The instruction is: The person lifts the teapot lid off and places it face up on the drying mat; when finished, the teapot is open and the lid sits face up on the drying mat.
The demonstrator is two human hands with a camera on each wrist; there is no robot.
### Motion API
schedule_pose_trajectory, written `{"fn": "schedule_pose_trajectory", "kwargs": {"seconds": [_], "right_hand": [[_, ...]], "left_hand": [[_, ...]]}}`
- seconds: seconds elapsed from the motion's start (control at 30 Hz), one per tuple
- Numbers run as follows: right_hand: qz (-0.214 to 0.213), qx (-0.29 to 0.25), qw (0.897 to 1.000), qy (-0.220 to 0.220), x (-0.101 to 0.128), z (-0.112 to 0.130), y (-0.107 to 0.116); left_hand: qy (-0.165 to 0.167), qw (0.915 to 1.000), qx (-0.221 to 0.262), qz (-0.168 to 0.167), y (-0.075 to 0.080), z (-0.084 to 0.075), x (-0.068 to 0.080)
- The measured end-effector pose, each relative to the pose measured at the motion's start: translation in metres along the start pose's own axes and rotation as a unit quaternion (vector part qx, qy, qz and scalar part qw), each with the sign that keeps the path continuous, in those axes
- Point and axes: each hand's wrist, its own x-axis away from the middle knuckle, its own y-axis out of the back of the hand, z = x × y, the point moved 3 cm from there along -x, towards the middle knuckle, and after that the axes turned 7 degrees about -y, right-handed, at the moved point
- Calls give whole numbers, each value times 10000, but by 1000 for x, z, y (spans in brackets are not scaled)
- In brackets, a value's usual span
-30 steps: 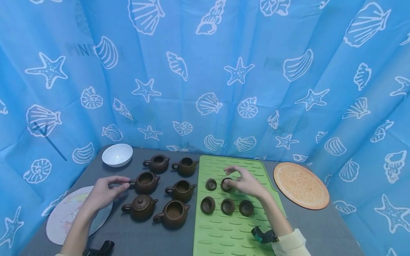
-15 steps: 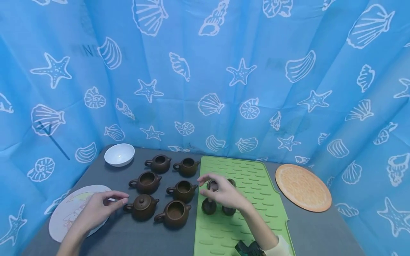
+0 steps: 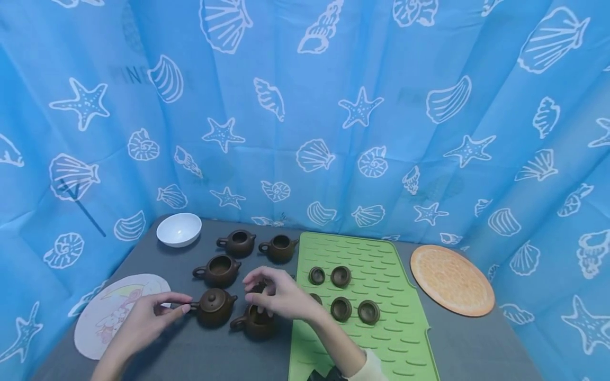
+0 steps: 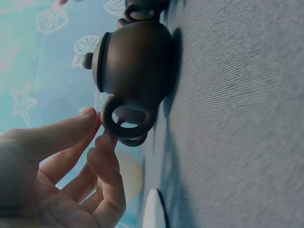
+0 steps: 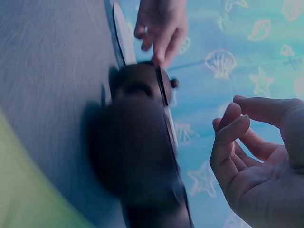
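A lidded brown teapot (image 3: 214,308) stands on the grey table, its handle towards my left hand (image 3: 149,321). Thumb and index finger of that hand pinch the edge of the handle (image 4: 129,129) in the left wrist view. My right hand (image 3: 281,296) hovers above an uncovered teapot (image 3: 259,324), its fingers loosely bent with nothing between them. It partly covers another uncovered teapot behind. In the right wrist view, the right hand (image 5: 259,161) is apart from the blurred dark teapot (image 5: 133,147).
More uncovered teapots (image 3: 220,271) stand behind. Several small brown lids (image 3: 340,276) lie hollow side up on the green mat (image 3: 362,349). A white bowl (image 3: 179,230), a rabbit-patterned round mat (image 3: 97,338) and an orange-patterned disc (image 3: 451,280) lie around them.
My right hand has moved left from the lids on the green mat to above the teapots. My left hand has shifted from the middle teapot's handle to the lidded teapot's handle.
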Motion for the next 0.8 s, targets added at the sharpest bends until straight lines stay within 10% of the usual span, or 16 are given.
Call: {"fn": "schedule_pose_trajectory", "kwargs": {"seconds": [0.37, 0.8], "right_hand": [[45, 58, 9989, -455, -47, -4, -52], [-335, 724, 9949, -625, -53, 1, -61]], "left_hand": [[44, 9998, 217, 12, -5, 5, -4], [113, 9995, 303, 50, -5, 7, -5]]}}
